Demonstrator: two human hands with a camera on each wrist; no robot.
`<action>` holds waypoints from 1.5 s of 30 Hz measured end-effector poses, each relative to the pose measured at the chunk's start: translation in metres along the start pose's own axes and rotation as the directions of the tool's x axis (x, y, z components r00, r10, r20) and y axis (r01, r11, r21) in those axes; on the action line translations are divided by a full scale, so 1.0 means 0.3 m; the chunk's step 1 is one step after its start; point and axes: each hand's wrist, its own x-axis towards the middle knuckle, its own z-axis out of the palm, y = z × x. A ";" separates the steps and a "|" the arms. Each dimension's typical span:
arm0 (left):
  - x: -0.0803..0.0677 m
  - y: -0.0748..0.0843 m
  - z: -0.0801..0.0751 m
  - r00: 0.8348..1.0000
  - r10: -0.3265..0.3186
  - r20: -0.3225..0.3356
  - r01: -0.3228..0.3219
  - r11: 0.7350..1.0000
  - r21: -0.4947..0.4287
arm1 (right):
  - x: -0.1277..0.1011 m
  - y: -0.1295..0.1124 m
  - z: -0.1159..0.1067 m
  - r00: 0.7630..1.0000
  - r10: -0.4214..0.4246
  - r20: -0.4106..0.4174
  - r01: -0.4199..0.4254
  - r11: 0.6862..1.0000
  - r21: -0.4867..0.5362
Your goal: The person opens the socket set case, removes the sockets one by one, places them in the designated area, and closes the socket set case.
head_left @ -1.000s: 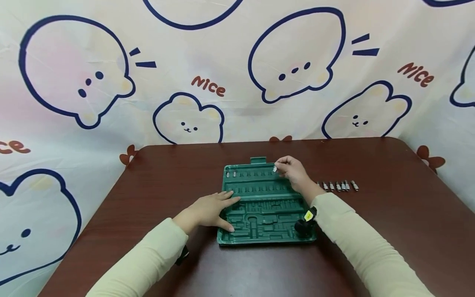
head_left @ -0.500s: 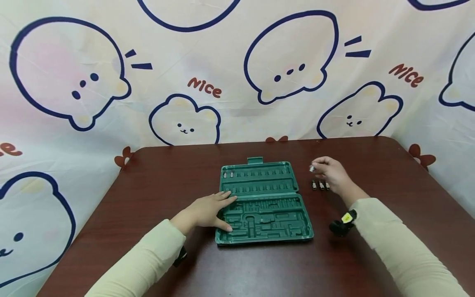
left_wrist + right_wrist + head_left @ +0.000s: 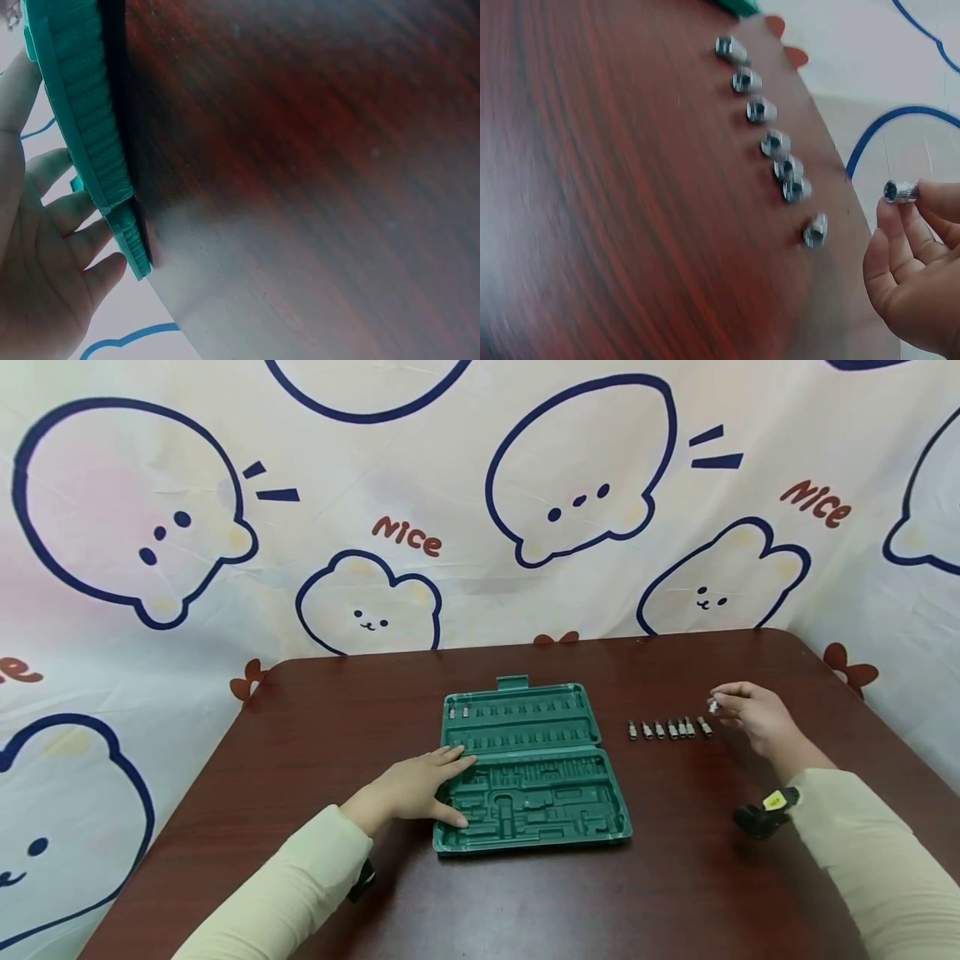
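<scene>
My right hand (image 3: 753,718) pinches a small silver socket (image 3: 901,191) between thumb and fingertips, at the right end of a row of sockets. Several such sockets (image 3: 659,729) lie on the table in that row, right of the case; in the right wrist view two of them (image 3: 792,178) lie close together. The green socket case (image 3: 536,842) lies open and flat, its upper half moulded with slots. Two sockets (image 3: 459,712) sit in slots at its upper left. My left hand (image 3: 412,785) rests with spread fingers on the case's left edge, also seen in the left wrist view.
All of this is on a dark red-brown wooden table (image 3: 337,710) with rounded far corners. A pale cloth with cartoon animals (image 3: 465,593) hangs behind and at the sides. Dark wrist cameras (image 3: 761,818) are strapped to the forearms, over cream sleeves (image 3: 862,852).
My right hand has moved right, from over the case's upper right corner to beyond the row of sockets, with a socket between its fingers. My left hand stays on the case.
</scene>
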 end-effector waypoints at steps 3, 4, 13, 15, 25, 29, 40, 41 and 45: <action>0.001 -0.005 0.002 1.000 -0.004 0.001 0.004 1.000 -0.002 | 0.009 0.014 -0.020 1.000 0.006 0.010 -0.004 0.992 -0.128; 0.001 -0.005 0.002 1.000 -0.006 0.000 0.006 1.000 -0.001 | 0.011 0.018 -0.024 1.000 0.007 0.021 -0.003 0.987 -0.162; -0.004 -0.005 0.001 1.000 0.004 -0.002 -0.004 1.000 -0.008 | 0.035 0.057 -0.046 0.993 0.032 0.113 0.010 0.937 -0.349; -0.004 -0.005 0.001 1.000 0.009 -0.005 -0.009 1.000 -0.007 | 0.039 0.062 -0.045 0.993 0.036 0.109 0.010 0.920 -0.392; -0.002 -0.007 -0.003 0.999 0.030 -0.018 -0.030 0.999 -0.010 | 0.043 0.066 -0.027 0.999 0.024 0.044 0.000 0.872 -0.489; -0.001 -0.007 -0.006 0.999 0.033 -0.018 -0.033 0.999 -0.018 | 0.045 0.064 -0.019 0.999 0.038 0.008 -0.028 0.864 -0.502; 0.002 -0.009 0.003 0.999 0.038 -0.018 -0.038 0.999 -0.032 | 0.044 0.067 -0.019 0.995 0.087 -0.039 -0.095 0.886 -0.454; 0.003 -0.010 0.004 0.999 0.037 -0.019 -0.037 0.999 -0.028 | 0.043 0.066 -0.019 0.995 0.089 -0.045 -0.099 0.890 -0.446; 0.006 -0.014 0.005 0.999 0.030 -0.018 -0.030 0.999 -0.021 | 0.036 0.062 -0.016 0.994 0.073 -0.076 -0.097 0.912 -0.398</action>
